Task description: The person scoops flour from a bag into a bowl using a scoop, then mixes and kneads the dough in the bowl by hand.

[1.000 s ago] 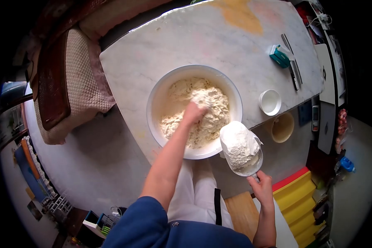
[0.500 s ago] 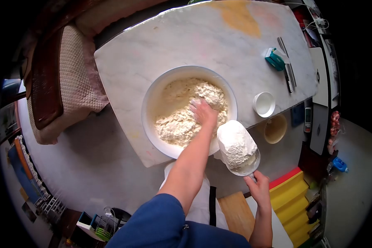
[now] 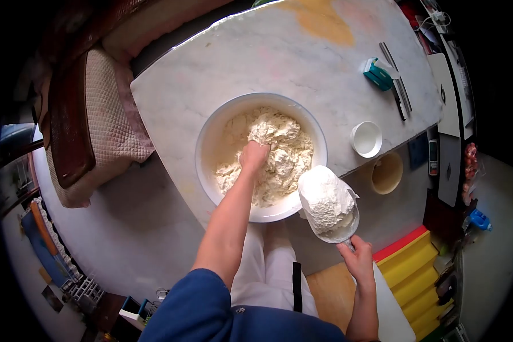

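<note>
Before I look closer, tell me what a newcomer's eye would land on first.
The big white bowl of dough at the table's near edge stands out first, with the left hand in the dough. Next comes the scoop heaped with flour, held in the right hand beside the bowl. Then, the yellow ridged thing at the picture's lower right.

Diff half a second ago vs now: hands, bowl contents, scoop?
Left hand shifted toward the picture's left within the bowl; spread fingers showed earlier, now they're mostly hidden in the dough. The dough's raised far clump has shifted left too. Nothing visibly newly grasped or released. Unchanged: right hand gripping the filled scoop by the bowl's near right rim; small white bowl in place.
</note>
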